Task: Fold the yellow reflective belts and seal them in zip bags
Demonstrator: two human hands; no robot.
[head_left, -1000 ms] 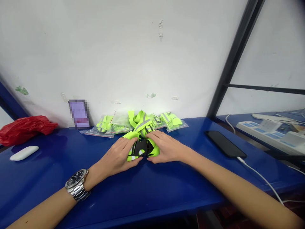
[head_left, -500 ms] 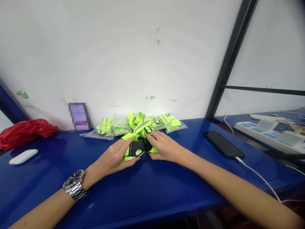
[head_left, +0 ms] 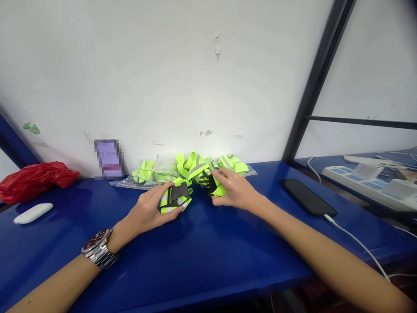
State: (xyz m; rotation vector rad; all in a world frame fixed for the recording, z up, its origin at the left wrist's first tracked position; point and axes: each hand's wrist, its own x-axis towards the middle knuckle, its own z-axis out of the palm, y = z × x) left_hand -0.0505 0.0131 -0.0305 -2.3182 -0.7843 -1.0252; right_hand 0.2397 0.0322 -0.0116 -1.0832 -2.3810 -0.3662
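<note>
My left hand (head_left: 150, 207), with a steel watch on the wrist, grips a folded bundle of neon-yellow reflective strap (head_left: 178, 196) that has grey stripes and a black patch. Opposite it, my right hand (head_left: 236, 190) pinches another yellow length of strap with a black part (head_left: 217, 187) between thumb and fingers. A gap of blue table separates the two held parts. Behind them, looped yellow strap with a grey stripe (head_left: 194, 166) rises between the hands. Whether both held parts belong to one piece is hard to make out.
Clear plastic bags with yellow straps (head_left: 143, 172) lie along the wall. To the left are a propped, blurred-out phone (head_left: 109, 158), a red plastic bag (head_left: 35, 180) and a white case (head_left: 33, 213). A black phone (head_left: 308, 197) on a cable and power strips (head_left: 368, 180) are to the right.
My hands have moved apart, the left one leftward and the right one up and rightward. The black parts that were close together between them are now separated by a gap.
</note>
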